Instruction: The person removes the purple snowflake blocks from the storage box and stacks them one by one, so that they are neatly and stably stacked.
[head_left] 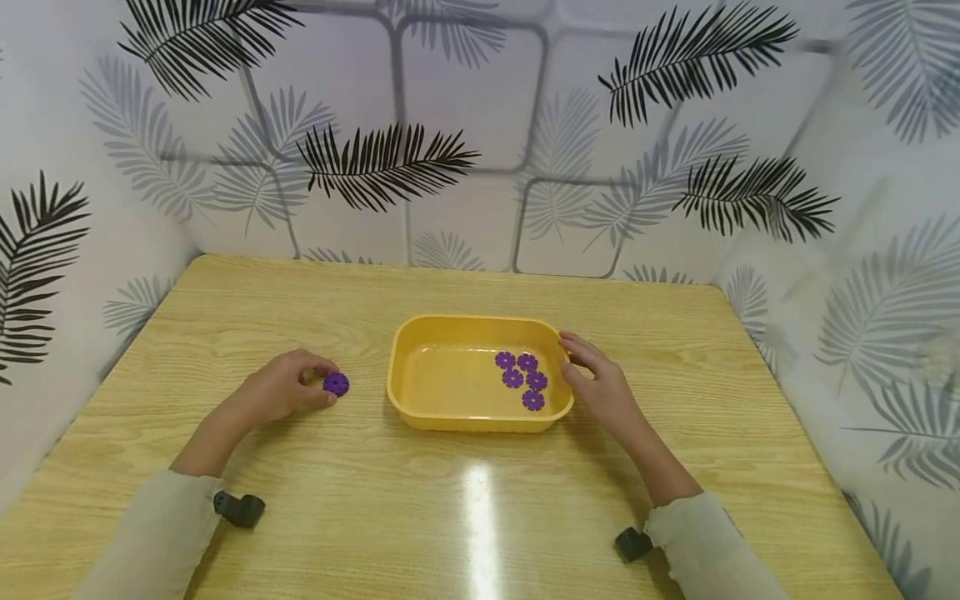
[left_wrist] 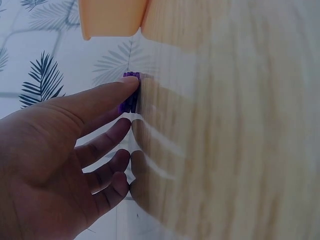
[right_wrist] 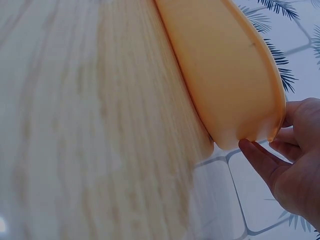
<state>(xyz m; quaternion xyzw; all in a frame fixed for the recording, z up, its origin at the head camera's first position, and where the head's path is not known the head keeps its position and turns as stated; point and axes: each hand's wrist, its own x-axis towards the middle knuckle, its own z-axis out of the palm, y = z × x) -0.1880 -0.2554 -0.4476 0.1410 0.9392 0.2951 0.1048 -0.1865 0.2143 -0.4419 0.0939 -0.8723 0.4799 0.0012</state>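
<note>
Thumb and index finger of my left hand [head_left: 285, 386] pinch a small stack of purple notched discs [head_left: 336, 383] on the table, left of the yellow tub [head_left: 442, 416]. From the left wrist view, the stack [left_wrist: 132, 75] shows thin layers edge-on beside the thumb, and the other fingers curl loosely below. My right hand [head_left: 600, 383] holds the tub's right end by its rim. In the right wrist view its thumb and fingers [right_wrist: 260, 155] meet the tub's end wall. Several loose purple flower-shaped discs [head_left: 513, 378] lie flat in the tub's right half.
The tub stands mid-table on a light wood-grain table [head_left: 360, 517]. A leaf-patterned cloth [head_left: 480, 217] rises behind the back edge and along both sides. Dark wrist cameras [head_left: 240, 509] sit at both sleeve cuffs.
</note>
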